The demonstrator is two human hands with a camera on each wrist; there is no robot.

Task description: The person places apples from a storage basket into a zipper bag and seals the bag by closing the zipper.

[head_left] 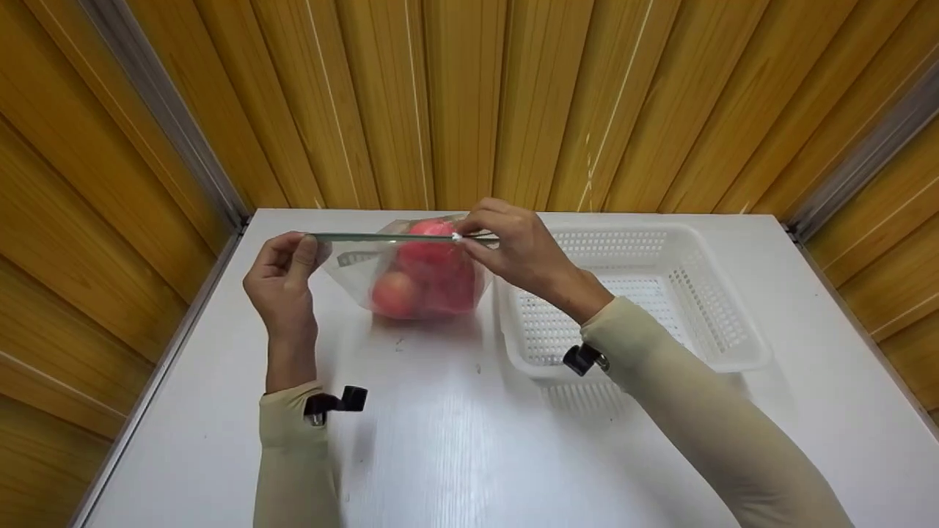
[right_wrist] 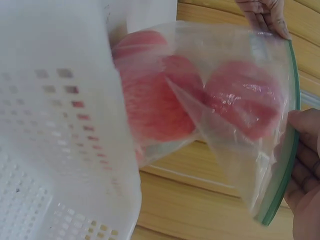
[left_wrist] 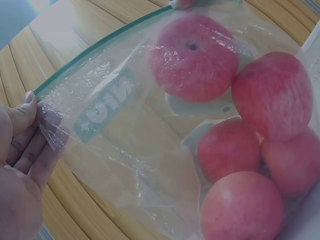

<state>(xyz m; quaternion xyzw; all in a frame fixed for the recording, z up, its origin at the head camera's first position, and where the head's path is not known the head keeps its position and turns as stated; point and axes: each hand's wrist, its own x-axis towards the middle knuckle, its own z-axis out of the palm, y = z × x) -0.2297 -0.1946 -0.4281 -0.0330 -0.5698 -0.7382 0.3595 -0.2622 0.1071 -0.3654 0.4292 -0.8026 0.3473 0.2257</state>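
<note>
A clear zip bag (head_left: 356,273) with a green zipper strip (head_left: 381,237) holds several red apples (left_wrist: 242,205). My left hand (head_left: 285,282) pinches the strip's left end between thumb and fingers. Toward the other end, my right hand (head_left: 517,246) pinches the strip at a small white piece (head_left: 456,237) that looks like a slider. Between the hands the strip is drawn straight. The bag hangs below it, apples in its lower part. In the right wrist view, a stretch of green strip (right_wrist: 280,192) extends past the right hand. Pale lettering on a green patch (left_wrist: 102,107) marks the bag.
To the right of the bag stands a white perforated plastic basket (head_left: 733,352), partly under the right forearm. Both are on a white table (head_left: 440,455). Wood-patterned panels (head_left: 469,103) rise behind the table and at its sides.
</note>
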